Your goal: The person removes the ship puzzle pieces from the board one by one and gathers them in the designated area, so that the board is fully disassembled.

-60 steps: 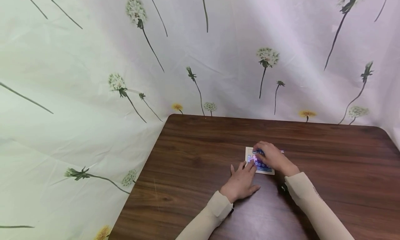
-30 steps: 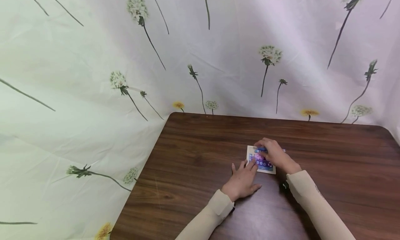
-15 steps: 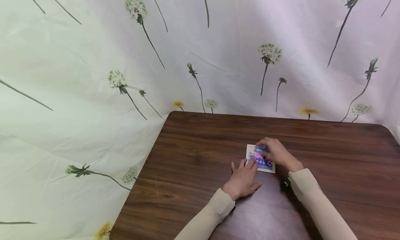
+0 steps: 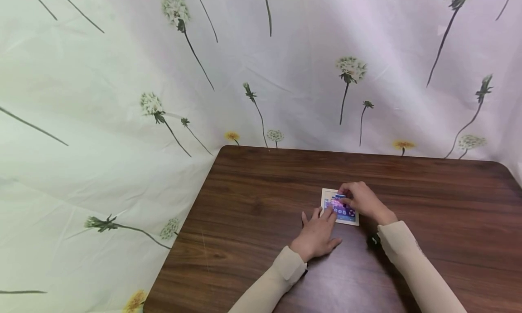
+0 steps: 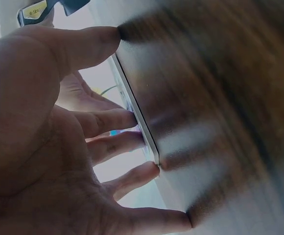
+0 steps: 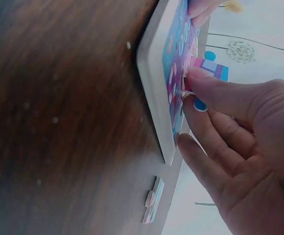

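From the head view, a small puzzle board point(image 4: 326, 196) with a pale frame lies on the brown worktop point(image 4: 253, 204), near the middle and a little to the right. The left hand point(image 4: 317, 233) lies flat with straight fingers, its fingertips on the near left corner of the board, holding nothing. The right hand point(image 4: 363, 199) comes in from the right and bends its fingers over the far part of the picture. Most of the coloured picture looks filled in, so the puzzle seems well along, though the hand hides part of it. From the left wrist view, the left fingers point(image 5: 107, 122) are spread and pressed against the board's edge point(image 5: 141, 117), steadying it; the grip is open and flat. From the right wrist view, the right hand point(image 6: 240, 142) pinches a blue and pink puzzle piece point(image 6: 208, 66) between thumb and fingertips, right at the board's point(image 6: 154, 73) picture face, not yet seated as far as can be judged. One more loose piece point(image 6: 152, 199) lies on the worktop point(image 6: 59, 122) just beside the board, so at least two pieces seem left to place.
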A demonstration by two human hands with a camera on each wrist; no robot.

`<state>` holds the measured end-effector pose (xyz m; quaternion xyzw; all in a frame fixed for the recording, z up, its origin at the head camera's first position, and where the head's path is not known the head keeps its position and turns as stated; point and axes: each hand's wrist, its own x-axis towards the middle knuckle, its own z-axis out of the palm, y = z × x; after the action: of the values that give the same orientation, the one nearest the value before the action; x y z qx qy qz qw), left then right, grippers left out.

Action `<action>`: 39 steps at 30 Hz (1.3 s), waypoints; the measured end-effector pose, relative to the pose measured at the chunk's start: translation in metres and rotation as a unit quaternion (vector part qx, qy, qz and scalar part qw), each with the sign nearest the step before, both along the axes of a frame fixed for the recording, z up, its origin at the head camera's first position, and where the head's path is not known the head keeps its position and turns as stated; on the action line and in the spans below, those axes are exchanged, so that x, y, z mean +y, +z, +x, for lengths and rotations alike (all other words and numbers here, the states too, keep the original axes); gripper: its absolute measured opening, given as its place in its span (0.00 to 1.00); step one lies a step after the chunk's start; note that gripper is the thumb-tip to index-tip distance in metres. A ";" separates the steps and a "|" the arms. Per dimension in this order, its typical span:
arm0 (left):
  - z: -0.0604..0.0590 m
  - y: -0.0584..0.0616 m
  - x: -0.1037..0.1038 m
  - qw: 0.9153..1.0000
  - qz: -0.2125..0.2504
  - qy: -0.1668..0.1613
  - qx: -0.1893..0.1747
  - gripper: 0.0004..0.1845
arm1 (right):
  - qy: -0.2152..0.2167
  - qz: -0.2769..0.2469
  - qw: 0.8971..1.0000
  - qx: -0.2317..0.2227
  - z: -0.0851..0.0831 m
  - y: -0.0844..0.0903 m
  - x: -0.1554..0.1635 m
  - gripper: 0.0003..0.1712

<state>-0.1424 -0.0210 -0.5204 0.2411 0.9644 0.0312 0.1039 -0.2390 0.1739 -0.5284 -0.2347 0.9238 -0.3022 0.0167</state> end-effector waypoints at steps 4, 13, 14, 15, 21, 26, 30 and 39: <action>0.000 0.000 0.001 1.000 0.001 0.000 -0.004 0.39 | -0.004 -0.004 1.000 0.006 0.001 -0.001 0.000 0.02; -0.001 0.000 0.002 1.000 -0.002 -0.001 0.004 0.38 | -0.004 -0.009 1.000 0.026 0.002 -0.001 0.003 0.02; -0.001 0.000 0.002 1.000 0.000 0.000 0.005 0.38 | -0.002 -0.010 1.000 0.028 0.002 -0.001 0.003 0.02; -0.002 0.000 0.003 1.000 0.001 0.000 0.007 0.38 | 0.001 -0.011 1.000 0.029 0.002 -0.001 0.004 0.02; -0.004 0.001 0.008 1.000 -0.005 0.007 0.023 0.41 | 0.009 -0.026 0.999 0.040 0.000 -0.006 0.006 0.02; -0.005 0.002 0.011 1.000 -0.012 0.007 0.025 0.41 | 0.004 -0.033 0.999 0.042 0.000 -0.009 0.007 0.03; -0.005 0.003 0.011 1.000 -0.012 0.008 0.025 0.41 | 0.014 -0.025 0.999 0.042 -0.002 -0.007 0.008 0.02; -0.008 0.004 0.011 1.000 -0.009 0.007 0.015 0.38 | 0.038 -0.025 0.997 0.056 -0.003 -0.008 0.013 0.03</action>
<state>-0.1508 -0.0095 -0.5159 0.2336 0.9679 0.0200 0.0909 -0.2423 0.1867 -0.5366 -0.2867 0.9059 -0.3102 -0.0296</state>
